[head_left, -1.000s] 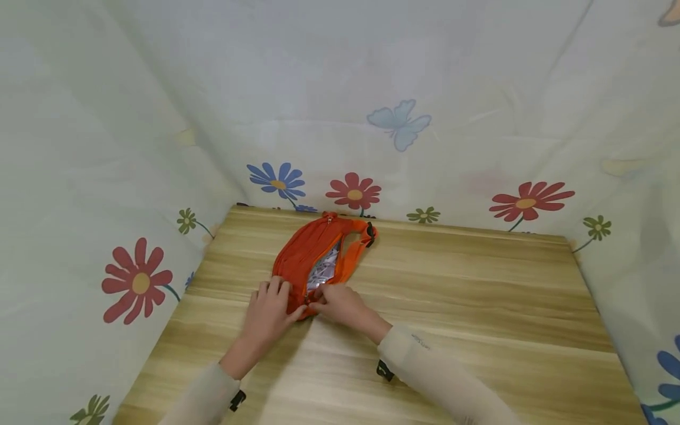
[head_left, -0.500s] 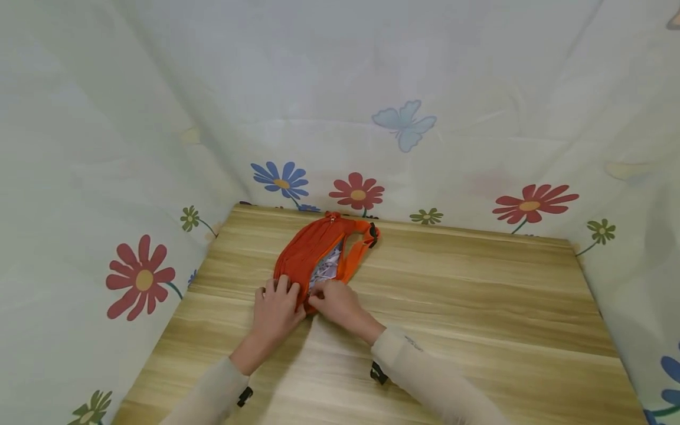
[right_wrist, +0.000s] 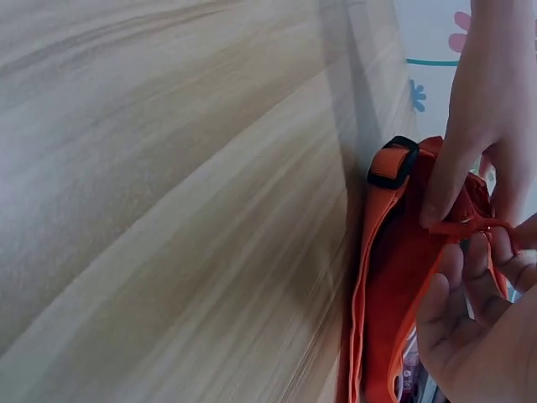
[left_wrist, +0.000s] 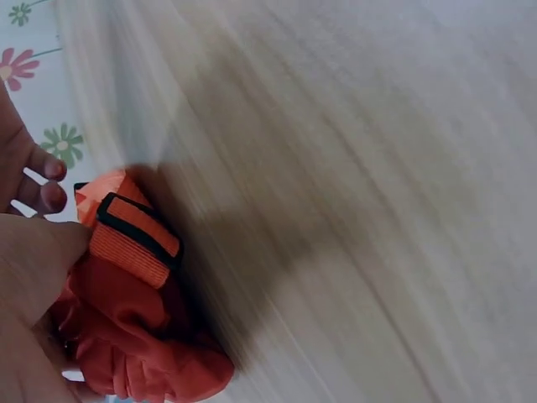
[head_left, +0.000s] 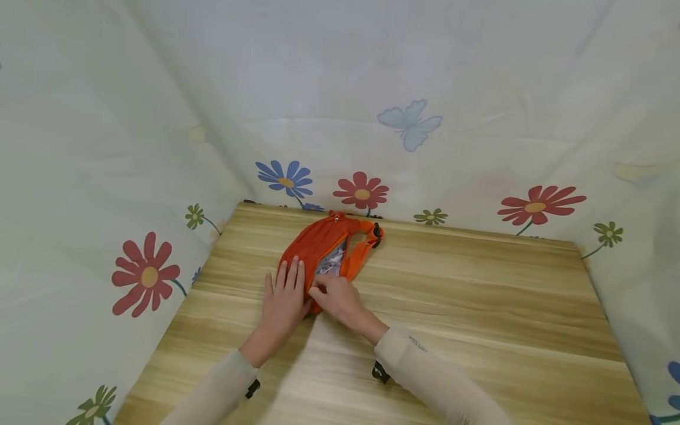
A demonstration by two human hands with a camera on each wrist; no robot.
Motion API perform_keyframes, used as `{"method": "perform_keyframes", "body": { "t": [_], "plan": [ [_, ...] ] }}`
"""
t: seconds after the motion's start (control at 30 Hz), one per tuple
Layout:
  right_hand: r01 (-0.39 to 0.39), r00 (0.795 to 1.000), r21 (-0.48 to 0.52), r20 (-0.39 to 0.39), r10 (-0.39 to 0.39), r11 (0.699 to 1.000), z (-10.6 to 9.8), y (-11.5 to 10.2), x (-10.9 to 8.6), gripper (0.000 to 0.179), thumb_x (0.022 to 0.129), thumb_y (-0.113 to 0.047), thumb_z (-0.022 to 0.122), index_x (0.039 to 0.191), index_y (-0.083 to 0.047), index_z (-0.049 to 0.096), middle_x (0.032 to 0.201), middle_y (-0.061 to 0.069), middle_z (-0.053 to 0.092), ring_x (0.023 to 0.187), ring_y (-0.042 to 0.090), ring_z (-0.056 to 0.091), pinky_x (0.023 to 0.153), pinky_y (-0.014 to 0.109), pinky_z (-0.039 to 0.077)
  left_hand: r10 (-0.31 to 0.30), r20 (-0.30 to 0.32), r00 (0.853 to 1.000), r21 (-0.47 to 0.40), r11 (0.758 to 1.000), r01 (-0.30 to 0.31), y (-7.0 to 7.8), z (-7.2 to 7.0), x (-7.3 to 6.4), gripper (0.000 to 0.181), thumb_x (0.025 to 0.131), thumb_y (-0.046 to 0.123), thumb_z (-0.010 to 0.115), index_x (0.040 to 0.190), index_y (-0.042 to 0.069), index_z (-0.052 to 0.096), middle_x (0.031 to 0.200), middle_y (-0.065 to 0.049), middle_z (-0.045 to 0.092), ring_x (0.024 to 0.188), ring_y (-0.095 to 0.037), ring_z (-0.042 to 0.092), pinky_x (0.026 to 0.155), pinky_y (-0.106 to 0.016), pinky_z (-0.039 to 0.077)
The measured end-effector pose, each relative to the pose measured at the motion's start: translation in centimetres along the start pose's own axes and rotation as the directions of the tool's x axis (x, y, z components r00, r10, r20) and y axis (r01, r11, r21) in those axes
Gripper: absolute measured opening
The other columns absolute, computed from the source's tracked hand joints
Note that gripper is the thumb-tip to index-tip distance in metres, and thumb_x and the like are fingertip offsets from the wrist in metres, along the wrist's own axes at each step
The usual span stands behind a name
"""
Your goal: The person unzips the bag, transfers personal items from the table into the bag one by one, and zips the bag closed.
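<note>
A red-orange waist bag [head_left: 313, 239] lies on the wood-grain table, its zipped mouth gaping and crumpled whitish, printed contents [head_left: 332, 261] showing inside. My left hand [head_left: 283, 306] rests on the near part of the bag with its fingers straight; its thumb touches the bag's near end. Beside it, my right hand [head_left: 339, 300] pinches a red zipper pull [right_wrist: 474, 227] at the near end of the opening, fingers curled. The zipper's slider is mostly hidden by the fingers. An orange strap [head_left: 359, 258] with a black buckle [head_left: 378, 235] loops along the bag's right side.
The wooden table [head_left: 478, 295] extends to the right of the bag. A pale curtain [head_left: 319, 77] printed with flowers and a butterfly encloses the table at the back and sides. Black wrist mounts [head_left: 380, 373] sit beneath both sleeves.
My left hand's fingers have straightened and slid a little up the bag. My right hand has moved slightly up along the opening, and the visible gap looks a bit shorter.
</note>
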State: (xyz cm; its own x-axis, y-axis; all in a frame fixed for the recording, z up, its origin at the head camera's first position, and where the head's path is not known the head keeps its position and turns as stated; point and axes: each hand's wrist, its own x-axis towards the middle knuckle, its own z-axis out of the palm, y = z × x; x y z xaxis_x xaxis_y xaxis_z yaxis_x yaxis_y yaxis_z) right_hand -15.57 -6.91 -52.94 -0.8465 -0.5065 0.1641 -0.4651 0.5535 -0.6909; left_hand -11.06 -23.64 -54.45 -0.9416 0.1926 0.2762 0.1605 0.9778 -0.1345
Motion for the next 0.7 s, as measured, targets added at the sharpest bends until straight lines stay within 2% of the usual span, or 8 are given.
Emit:
{"method": "perform_keyframes", "body": {
  "t": [0.13,0.27,0.43,0.6,0.7],
  "plan": [
    [0.045,0.999,0.004,0.013,-0.045,0.999,0.07,0.16,-0.05,0.023,0.092,-0.02,0.065,0.074,-0.018,0.052,0.063,-0.009,0.046,0.056,0.006,0.045,0.054,0.021,0.034,0.03,-0.012,0.999,0.003,1.0,-0.03,0.11,0.22,0.37,0.081,0.09,0.033,0.076,0.154,-0.002,0.04,0.157,-0.017,0.044,0.144,-0.037,0.041,0.108,-0.067,0.037],
    [0.06,0.997,0.006,0.058,-0.061,0.998,-0.01,0.28,-0.06,0.026,0.085,-0.012,0.073,0.073,-0.015,0.05,0.062,-0.008,0.043,0.055,0.006,0.043,0.054,0.02,0.033,0.042,-0.006,0.999,0.004,0.999,-0.042,0.04,-0.03,0.5,0.077,0.088,0.025,0.075,0.152,-0.003,0.042,0.155,-0.018,0.046,0.143,-0.037,0.043,0.107,-0.069,0.037],
    [0.018,0.991,0.059,0.135,-0.026,0.998,0.15,0.23,-0.04,0.022,0.085,-0.01,0.075,0.082,-0.012,0.052,0.065,-0.008,0.046,0.056,0.006,0.044,0.054,0.02,0.034,0.064,-0.006,0.998,0.007,0.998,-0.064,-0.15,-0.34,0.57,0.076,0.086,0.022,0.075,0.151,-0.003,0.044,0.153,-0.018,0.049,0.14,-0.037,0.047,0.105,-0.07,0.037],
    [-0.048,0.989,0.17,0.144,0.024,0.984,0.58,0.06,-0.01,0.018,0.09,-0.008,0.072,0.1,-0.002,0.057,0.068,-0.003,0.053,0.057,0.006,0.046,0.052,0.02,0.038,0.096,-0.027,0.995,0.036,0.995,-0.095,-0.38,-0.47,0.72,0.073,0.084,0.026,0.079,0.146,-0.002,0.051,0.148,-0.017,0.055,0.135,-0.036,0.052,0.102,-0.066,0.043],
    [-0.091,0.986,0.229,0.155,0.056,0.969,0.8,0.14,0.05,0.018,0.091,-0.006,0.07,0.103,0.002,0.058,0.068,-0.004,0.054,0.056,0.004,0.046,0.052,0.018,0.038,0.101,-0.018,0.995,0.042,0.994,-0.1,-0.5,-0.51,0.86,0.07,0.086,0.028,0.079,0.145,-0.001,0.053,0.147,-0.015,0.056,0.135,-0.035,0.053,0.102,-0.065,0.043]
  ]
}}
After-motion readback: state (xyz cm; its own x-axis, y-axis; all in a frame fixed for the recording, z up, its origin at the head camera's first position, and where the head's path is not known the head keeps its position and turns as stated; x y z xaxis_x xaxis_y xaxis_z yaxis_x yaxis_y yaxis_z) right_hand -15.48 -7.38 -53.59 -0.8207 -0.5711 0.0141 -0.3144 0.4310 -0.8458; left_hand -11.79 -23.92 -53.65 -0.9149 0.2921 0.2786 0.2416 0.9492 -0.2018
